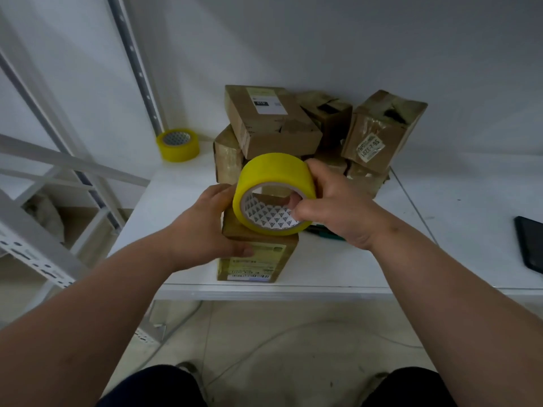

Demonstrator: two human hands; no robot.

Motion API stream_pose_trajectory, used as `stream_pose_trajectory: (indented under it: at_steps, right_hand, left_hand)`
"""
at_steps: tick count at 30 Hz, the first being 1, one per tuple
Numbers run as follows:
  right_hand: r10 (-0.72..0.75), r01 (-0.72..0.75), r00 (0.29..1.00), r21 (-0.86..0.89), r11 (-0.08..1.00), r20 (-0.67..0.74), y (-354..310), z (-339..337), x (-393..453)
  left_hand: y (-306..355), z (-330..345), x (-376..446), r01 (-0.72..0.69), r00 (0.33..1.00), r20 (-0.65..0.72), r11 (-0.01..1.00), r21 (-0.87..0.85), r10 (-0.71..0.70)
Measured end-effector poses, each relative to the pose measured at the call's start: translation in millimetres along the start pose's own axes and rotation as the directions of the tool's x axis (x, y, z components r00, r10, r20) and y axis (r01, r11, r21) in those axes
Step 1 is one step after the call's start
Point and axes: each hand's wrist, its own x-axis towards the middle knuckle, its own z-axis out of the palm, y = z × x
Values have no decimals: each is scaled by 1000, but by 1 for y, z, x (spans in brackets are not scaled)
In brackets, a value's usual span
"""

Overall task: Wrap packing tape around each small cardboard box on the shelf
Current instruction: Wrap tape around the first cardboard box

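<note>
Head view, left to right: at the far left edge stand white metal shelf uprights (133, 58). Just right of them, in the upper left-centre of the frame, a spare tape roll (177, 145) lies flat on the white shelf (176, 207), near the back corner and apart from everything else, probably kept in reserve.

Left of centre, the left hand (210, 227) rests on the near box (257, 257), its thumb lying across the labelled top and the other fingers going round the left side; this grip looks meant to steady the box so it will not slide while tape is pulled across it. The box stands close to the shelf's front edge, well within reach.

At centre, touching or just above the box's far end, is the yellow tape roll (274, 193), tilted with its core facing the camera. The right hand (335, 207) clamps it: fingers hooked through the core, thumb over the outer rim. That hold should let the roll turn as tape pays out. Whether a free end is already stuck to the box I cannot tell.

Behind, in upper centre, a pile of boxes (320, 130) waits, several already shiny with tape. Far right, a dark flat object (531, 245) lies at the frame's edge.
</note>
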Motion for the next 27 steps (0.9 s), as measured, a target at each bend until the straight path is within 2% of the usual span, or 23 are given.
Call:
stream_pose_trajectory:
  at_steps: [4,6,8,13,16,18,20,22,25,27]
  right_hand:
    - [-21,2,997,-245,970,-76,0,-19,1]
    - [34,-55,997,-340,939,-68,5,-31,-2]
    - [98,-105,994,-357,928,-40,14,-34,-7]
    - [151,-158,987,-228,961,-47,30,-25,-7]
    - [160,-165,986,-165,972,-45,33,-17,-7]
    - [161,-163,987,-105,981,-27,33,-11,-9]
    - [142,-141,990,-4,990,13,33,-3,-11]
    - [118,-124,991,113,986,56,33,6,-14]
    - [92,-107,993,224,969,76,37,15,-20]
    - [90,-106,994,292,950,69,39,18,-23]
  left_hand:
    - [-16,-9,-2,62,997,35,995,77,-65]
    - [-23,-13,-3,75,997,25,993,92,-78]
    - [-25,-14,-2,70,997,35,993,94,-74]
    - [-28,-24,8,72,989,127,996,50,-78]
    - [-31,-32,11,45,988,141,994,101,-59]
    - [-33,-31,11,38,998,52,988,148,-46]
    - [-33,-23,10,46,994,-110,979,199,-24]
    - [-31,-15,9,34,973,-227,946,323,43]
    - [-31,-6,2,-9,959,-249,890,456,137]
    - [-26,-3,-1,-4,970,-211,879,476,119]
